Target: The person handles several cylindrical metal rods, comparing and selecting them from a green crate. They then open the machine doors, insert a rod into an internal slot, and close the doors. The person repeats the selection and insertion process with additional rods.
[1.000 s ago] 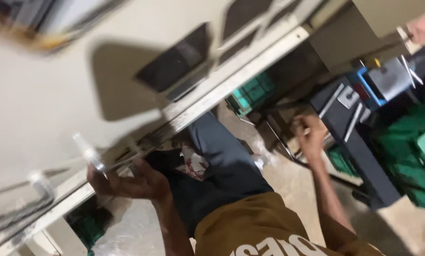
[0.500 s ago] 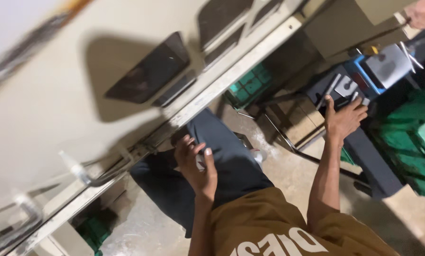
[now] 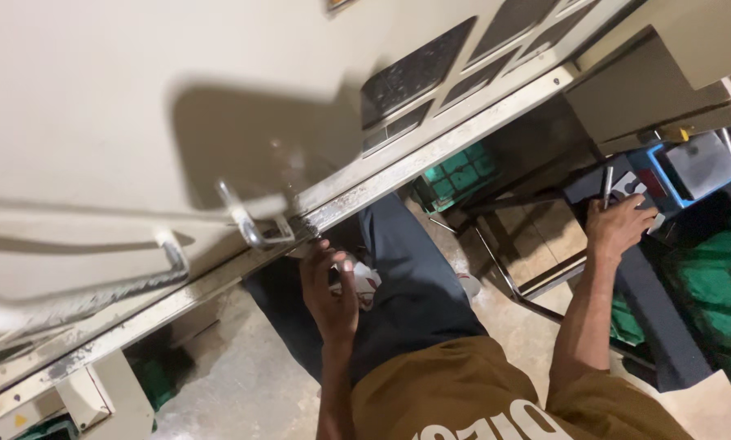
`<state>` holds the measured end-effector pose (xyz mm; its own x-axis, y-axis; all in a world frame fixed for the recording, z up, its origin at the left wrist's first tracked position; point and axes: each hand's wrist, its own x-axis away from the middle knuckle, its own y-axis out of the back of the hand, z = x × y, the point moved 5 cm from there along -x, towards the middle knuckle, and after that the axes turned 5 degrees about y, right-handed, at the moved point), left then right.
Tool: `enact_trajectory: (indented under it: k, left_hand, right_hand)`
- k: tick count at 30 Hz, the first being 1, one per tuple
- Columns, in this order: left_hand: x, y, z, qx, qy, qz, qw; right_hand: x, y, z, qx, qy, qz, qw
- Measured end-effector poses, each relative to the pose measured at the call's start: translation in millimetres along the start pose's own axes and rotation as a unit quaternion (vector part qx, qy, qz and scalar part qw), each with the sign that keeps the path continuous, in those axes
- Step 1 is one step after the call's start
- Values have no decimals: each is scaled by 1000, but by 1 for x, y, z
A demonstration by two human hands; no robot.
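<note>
Cream machine panel [image 3: 96, 98] cut off by top and left edges; left part blurred, bent wire handle [image 3: 170, 253] smeared. Left hand [image 3: 329, 285]: fingertips reach worn metal edge rail [image 3: 430, 151], grip unclear. Right hand [image 3: 618, 226] closes around thin metal rod [image 3: 608, 186]; lower rod hidden in fist. Blue device [image 3: 683, 167] partly hidden behind rod and hand. Green crate [image 3: 720, 293] cut by right edge. Shirt lettering cut by bottom edge.
</note>
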<state>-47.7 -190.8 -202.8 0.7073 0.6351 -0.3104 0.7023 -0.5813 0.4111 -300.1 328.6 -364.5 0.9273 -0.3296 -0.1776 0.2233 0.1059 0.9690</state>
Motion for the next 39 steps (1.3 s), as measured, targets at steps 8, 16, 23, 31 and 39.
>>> enact_trajectory:
  k: [8,16,23,31,39]
  left_hand:
    - [19,8,4,22,45,43,998]
    - [22,4,10,37,81,58,994]
    - [22,0,12,62,127,67,988]
    - [29,-5,-8,26,41,21,999]
    - [57,-90,-66,205,65,226,950]
  right_hand:
    - [7,15,17,33,28,27,999]
    - [44,34,23,12,48,14,999]
    - [27,36,29,64,75,49,994]
    - [31,50,0,-398,22,44,916]
    - [122,95,155,-792,-33,216,570]
